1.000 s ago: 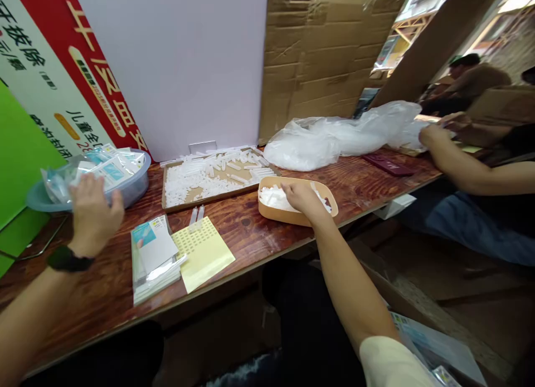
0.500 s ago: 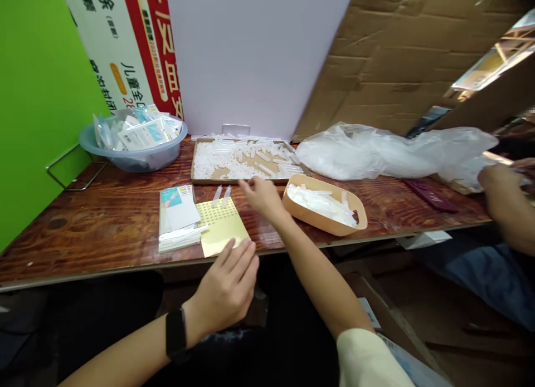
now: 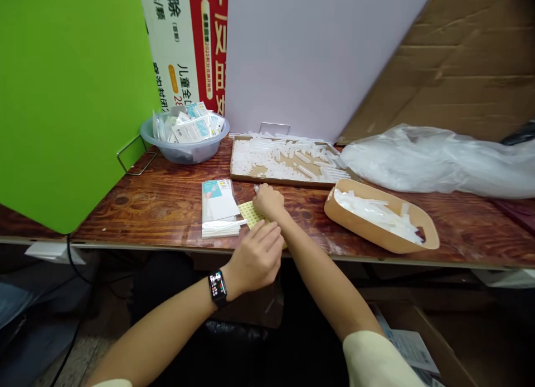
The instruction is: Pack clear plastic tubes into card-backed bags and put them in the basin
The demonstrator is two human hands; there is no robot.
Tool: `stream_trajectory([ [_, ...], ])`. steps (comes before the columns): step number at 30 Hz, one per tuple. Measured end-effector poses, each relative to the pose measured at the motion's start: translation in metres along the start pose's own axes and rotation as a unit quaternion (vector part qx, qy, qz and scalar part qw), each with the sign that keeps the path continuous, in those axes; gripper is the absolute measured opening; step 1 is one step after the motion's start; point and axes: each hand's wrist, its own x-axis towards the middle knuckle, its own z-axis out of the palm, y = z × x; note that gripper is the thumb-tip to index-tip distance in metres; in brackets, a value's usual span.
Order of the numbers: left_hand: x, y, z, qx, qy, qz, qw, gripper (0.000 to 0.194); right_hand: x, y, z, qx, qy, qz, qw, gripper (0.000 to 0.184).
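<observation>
Right hand [image 3: 268, 202]: curled palm-down on a yellow perforated sheet [image 3: 249, 213], a small white plastic piece [image 3: 256, 188] at its fingertips; whether it grips the piece, cannot tell. Left hand [image 3: 256, 259], smartwatch [image 3: 218, 288] on wrist: half-open, holding nothing visible, just below the right wrist. On the wooden table [image 3: 167, 211]: clear printed packets [image 3: 218, 209] just left of the hands, a cardboard tray [image 3: 251, 178] of white plastic tubes ahead, a tan oval tub [image 3: 359, 225] of more tubes to the right, and a plastic basin [image 3: 184, 156] of packets ahead-left.
</observation>
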Motion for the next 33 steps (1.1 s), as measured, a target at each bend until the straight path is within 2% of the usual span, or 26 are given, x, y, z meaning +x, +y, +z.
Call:
stream_trajectory([
  [2, 0.005, -0.018, -0.007, -0.005, 0.046, -0.064, 0.997, 0.029, -0.005, 0.004, -0.004, 0.020, 0.009, -0.033, 0.999, 0.031],
  [4, 0.010, -0.041, -0.014, -0.004, 0.098, -0.178, 0.979, 0.029, -0.011, 0.008, -0.011, 0.046, 0.011, -0.080, 0.996, 0.031],
  [6, 0.015, -0.066, -0.021, -0.018, 0.142, -0.336, 0.931, 0.031, -0.020, 0.012, -0.019, 0.116, -0.015, -0.144, 0.983, 0.033],
  [7, 0.017, -0.076, -0.024, -0.051, 0.145, -0.406, 0.901, 0.033, -0.025, 0.014, -0.021, 0.179, -0.043, -0.179, 0.967, 0.036],
  [9, 0.021, -0.093, -0.027, -0.186, 0.104, -0.481, 0.850, 0.040, -0.036, 0.016, -0.021, 0.323, -0.119, -0.238, 0.908, 0.042],
  [11, 0.023, -0.099, -0.026, -0.301, 0.065, -0.471, 0.827, 0.043, -0.047, 0.016, -0.016, 0.424, -0.181, -0.266, 0.846, 0.050],
  [12, 0.024, -0.100, -0.025, -0.324, 0.060, -0.454, 0.828, 0.043, -0.051, 0.015, -0.012, 0.442, -0.197, -0.268, 0.833, 0.052],
  [16, 0.024, -0.094, -0.020, -0.298, 0.081, -0.424, 0.851, 0.040, -0.059, 0.013, -0.002, 0.479, -0.216, -0.253, 0.813, 0.048],
  [21, 0.027, -0.090, -0.019, -0.328, 0.086, -0.430, 0.836, 0.033, -0.057, 0.012, -0.002, 0.576, -0.173, -0.209, 0.771, 0.038],
  [25, 0.028, -0.088, -0.019, -0.329, 0.094, -0.450, 0.825, 0.034, -0.056, 0.011, -0.006, 0.590, -0.163, -0.182, 0.769, 0.039],
  [30, 0.028, -0.094, -0.018, -0.287, 0.163, -0.471, 0.818, 0.036, -0.057, 0.009, -0.005, 0.651, -0.138, -0.133, 0.734, 0.043],
  [33, 0.028, -0.097, -0.019, -0.287, 0.169, -0.461, 0.822, 0.037, -0.056, 0.008, -0.003, 0.653, -0.116, -0.135, 0.736, 0.044],
])
